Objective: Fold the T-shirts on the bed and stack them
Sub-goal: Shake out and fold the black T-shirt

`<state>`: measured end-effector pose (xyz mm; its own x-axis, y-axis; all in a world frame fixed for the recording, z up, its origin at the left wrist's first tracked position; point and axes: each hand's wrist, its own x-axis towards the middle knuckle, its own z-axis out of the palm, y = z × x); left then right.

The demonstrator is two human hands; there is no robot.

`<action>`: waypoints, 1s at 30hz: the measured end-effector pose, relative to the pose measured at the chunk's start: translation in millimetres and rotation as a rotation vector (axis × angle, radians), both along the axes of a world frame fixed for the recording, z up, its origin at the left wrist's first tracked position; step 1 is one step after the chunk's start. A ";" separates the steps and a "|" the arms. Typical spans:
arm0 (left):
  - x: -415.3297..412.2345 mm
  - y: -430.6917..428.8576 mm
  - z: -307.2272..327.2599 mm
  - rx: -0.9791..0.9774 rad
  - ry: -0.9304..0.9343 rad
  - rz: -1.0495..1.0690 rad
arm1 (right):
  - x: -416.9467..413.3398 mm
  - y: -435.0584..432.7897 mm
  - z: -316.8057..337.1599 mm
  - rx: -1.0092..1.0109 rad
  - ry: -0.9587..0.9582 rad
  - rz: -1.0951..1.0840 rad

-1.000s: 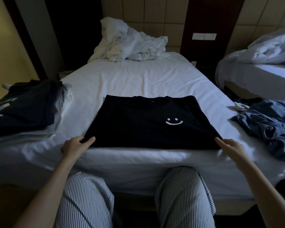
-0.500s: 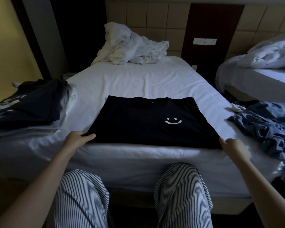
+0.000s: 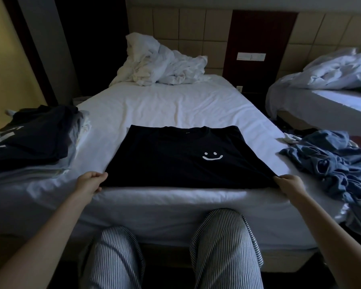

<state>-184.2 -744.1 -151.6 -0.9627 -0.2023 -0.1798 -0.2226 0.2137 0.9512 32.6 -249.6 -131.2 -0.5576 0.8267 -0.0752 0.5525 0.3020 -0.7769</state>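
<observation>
A black T-shirt (image 3: 175, 159) with a small white smiley lies flat and partly folded near the foot of the white bed (image 3: 175, 105), collar at the far side. My left hand (image 3: 90, 183) pinches its near left corner. My right hand (image 3: 290, 184) pinches its near right corner. A stack of folded shirts (image 3: 29, 138), dark one on top, sits at the bed's left edge. A heap of unfolded blue shirts (image 3: 333, 163) lies at the bed's right edge.
A crumpled white duvet (image 3: 158, 63) is bunched at the head of the bed. A second bed (image 3: 325, 101) with white bedding stands to the right across a narrow gap. My knees in striped trousers (image 3: 223, 247) press against the bed's foot.
Both hands have closed from resting beside the shirt's near corners to pinching them. The shirt itself has stayed where it was.
</observation>
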 end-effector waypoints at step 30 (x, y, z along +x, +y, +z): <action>14.0 118.3 96.3 0.151 0.172 -0.289 | 11.1 -12.6 -15.2 -0.290 0.474 0.065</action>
<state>-170.2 -625.7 -55.3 -0.9949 0.0989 -0.0172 -0.0074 0.0987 0.9951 43.7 -262.3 -146.4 -0.6348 0.7723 -0.0229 0.1099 0.0609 -0.9921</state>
